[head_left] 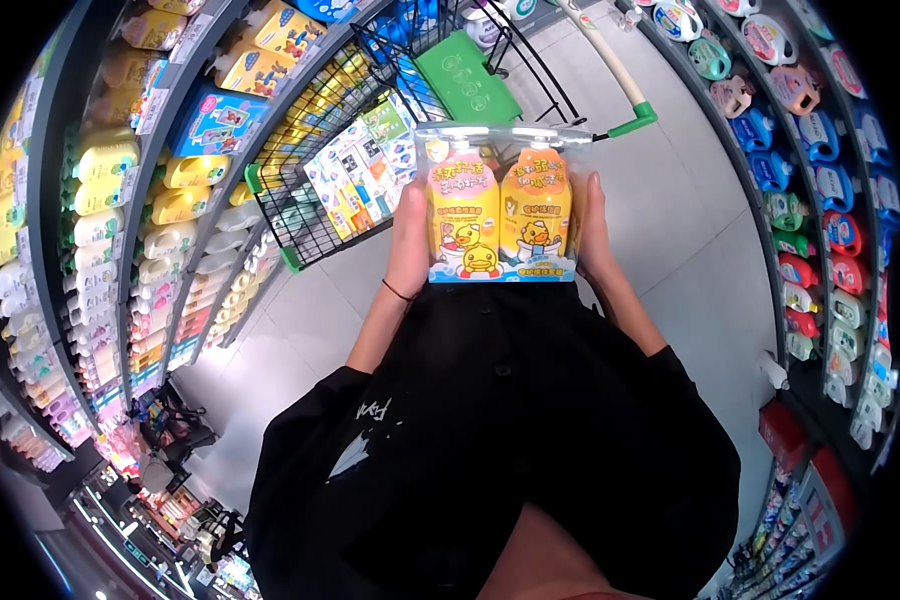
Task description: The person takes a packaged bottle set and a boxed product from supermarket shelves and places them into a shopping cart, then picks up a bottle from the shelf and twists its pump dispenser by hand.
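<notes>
Between my two hands I hold a clear plastic pack of two yellow bottles (pixel 500 215) with cartoon ducks on the front, upright before my body. My left hand (pixel 407 245) presses on the left side of the pack, a dark band round the wrist. On the opposite side my right hand (pixel 592 230) grips the pack's edge. Just beyond the pack stands a black wire shopping cart (pixel 300 235) with green corners. Inside it lies a colourful printed box (pixel 360 165), and a green panel (pixel 467 80) sits at its seat end.
Shelves of yellow and white bottles (pixel 105 160) line the left. To the right, a curved shelf holds blue, red and green detergent bottles (pixel 818 135). Grey floor tiles (pixel 705 230) run between them. The cart's handle (pixel 610 60) reaches toward the upper right.
</notes>
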A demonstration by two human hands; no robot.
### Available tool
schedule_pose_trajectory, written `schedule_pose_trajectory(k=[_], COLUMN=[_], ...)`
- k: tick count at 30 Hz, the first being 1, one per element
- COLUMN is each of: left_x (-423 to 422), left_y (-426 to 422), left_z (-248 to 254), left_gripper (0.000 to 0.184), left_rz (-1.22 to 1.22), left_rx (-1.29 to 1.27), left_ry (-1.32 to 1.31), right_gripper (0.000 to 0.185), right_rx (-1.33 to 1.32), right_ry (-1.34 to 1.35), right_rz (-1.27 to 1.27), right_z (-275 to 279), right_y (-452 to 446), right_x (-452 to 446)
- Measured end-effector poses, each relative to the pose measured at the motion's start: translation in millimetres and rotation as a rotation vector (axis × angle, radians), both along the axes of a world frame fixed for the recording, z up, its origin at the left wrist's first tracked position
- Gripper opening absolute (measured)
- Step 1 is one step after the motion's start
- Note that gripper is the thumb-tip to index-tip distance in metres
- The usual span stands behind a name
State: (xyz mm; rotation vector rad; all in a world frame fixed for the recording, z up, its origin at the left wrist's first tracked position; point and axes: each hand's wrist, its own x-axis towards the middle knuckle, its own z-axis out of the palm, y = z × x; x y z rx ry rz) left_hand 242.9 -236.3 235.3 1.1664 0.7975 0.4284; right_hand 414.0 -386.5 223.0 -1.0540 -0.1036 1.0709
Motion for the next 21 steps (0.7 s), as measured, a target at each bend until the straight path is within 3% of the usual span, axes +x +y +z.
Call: schedule_pose_trajectory(k=[3,15,21], left_x=[-4.4,-42.0,-53.1], left_y=[3.6,29.9,46.4], left_z=[-5.3,-23.2,-33.4], left_gripper=[0.054,0.058,0.047], left_rz=[-0.042,0.017,-0.003], left_rx=[0.109,0.094,0.03], left_ry=[0.007,-0.106,-0.066], right_gripper=[0.056,0.059,0.064], right_rx=[-0.015,-0.101,-0.141], right_ry=[0.028,-0.043,-0.084], right_rz=[0.038,0.132,0.145], right_z=[1.9,18.8,19.0], right_y=[4.8,52.2,67.0], right_x=[0.6,-27.0,-34.9])
